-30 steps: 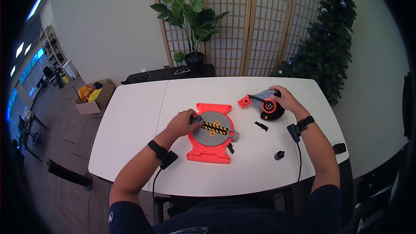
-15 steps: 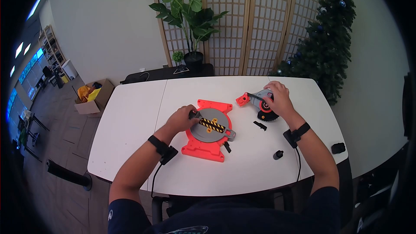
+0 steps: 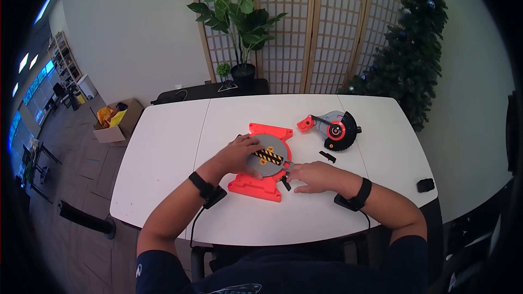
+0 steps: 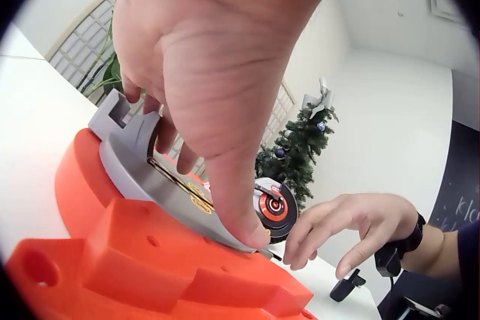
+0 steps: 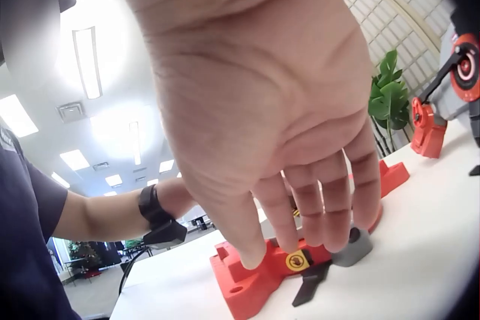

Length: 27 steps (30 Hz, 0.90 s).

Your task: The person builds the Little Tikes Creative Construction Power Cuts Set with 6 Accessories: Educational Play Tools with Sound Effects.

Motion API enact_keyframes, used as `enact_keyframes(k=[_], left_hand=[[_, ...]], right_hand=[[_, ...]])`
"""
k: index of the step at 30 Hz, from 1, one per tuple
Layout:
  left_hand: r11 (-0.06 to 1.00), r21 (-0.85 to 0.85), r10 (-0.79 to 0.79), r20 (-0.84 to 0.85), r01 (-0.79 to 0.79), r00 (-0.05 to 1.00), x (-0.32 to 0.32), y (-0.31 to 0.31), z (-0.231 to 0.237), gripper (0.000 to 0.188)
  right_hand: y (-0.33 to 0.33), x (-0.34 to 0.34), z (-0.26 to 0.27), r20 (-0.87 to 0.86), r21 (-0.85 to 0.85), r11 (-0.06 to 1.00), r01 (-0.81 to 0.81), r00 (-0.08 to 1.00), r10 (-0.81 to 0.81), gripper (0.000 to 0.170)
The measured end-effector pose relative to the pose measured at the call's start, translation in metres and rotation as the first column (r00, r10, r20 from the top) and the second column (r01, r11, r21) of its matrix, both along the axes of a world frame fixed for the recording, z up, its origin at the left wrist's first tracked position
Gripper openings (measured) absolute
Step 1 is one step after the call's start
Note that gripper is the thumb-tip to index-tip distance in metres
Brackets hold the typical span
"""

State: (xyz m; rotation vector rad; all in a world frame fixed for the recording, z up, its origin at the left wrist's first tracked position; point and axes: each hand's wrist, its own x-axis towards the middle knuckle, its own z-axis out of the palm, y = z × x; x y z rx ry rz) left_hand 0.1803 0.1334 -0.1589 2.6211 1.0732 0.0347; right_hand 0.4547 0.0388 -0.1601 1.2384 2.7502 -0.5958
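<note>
In the head view a toy mitre saw base point(image 3: 255, 188) in orange lies on the table, with a grey turntable point(image 3: 280, 147) bearing a yellow-and-black striped strip. My left hand point(image 3: 237, 157) rests over the turntable's left side, fingers spread and thumb point(image 4: 238, 207) down near its edge. My right hand point(image 3: 316, 177) is at the base's right side, its fingers extended, fingertips right at the grey tab point(image 5: 354, 251). Below them a black lever point(image 5: 309, 287) sticks out from the base. The grey toy saw head point(image 3: 328, 121), with its black blade part and orange hinge, lies untouched behind the right hand.
A small black piece point(image 3: 327, 156) lies between the saw head and right hand. The left wrist view shows a black cylindrical part point(image 4: 346, 286) near the right wrist. A black object point(image 3: 425, 185) sits at the table's right edge. Cables hang from both wrist cameras.
My right hand has let go of the saw head and moved left and nearer to the base's tab. The left hand has shifted from the turntable's left edge piece to spread over it.
</note>
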Motion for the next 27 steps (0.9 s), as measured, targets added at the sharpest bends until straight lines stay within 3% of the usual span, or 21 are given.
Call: enact_keyframes(k=[14, 19, 27], left_hand=[[1.0, -0.019, 0.0, 0.016, 0.0, 1.0, 0.0, 0.005, -0.006, 0.099], [1.0, -0.026, -0.013, 0.036, 0.014, 0.999, -0.001, 0.004, -0.007, 0.099], [1.0, -0.031, 0.008, 0.018, -0.008, 1.0, -0.001, 0.003, -0.007, 0.099]], right_hand=[[-0.009, -0.019, -0.019, 0.169, 0.068, 0.997, -0.022, 0.985, 0.01, 0.048], [-0.011, -0.023, -0.03, -0.015, 0.129, 0.991, 0.033, 0.999, -0.032, 0.038], [-0.016, -0.039, -0.042, 0.004, 0.231, 0.966, 0.119, 0.992, -0.123, 0.027]])
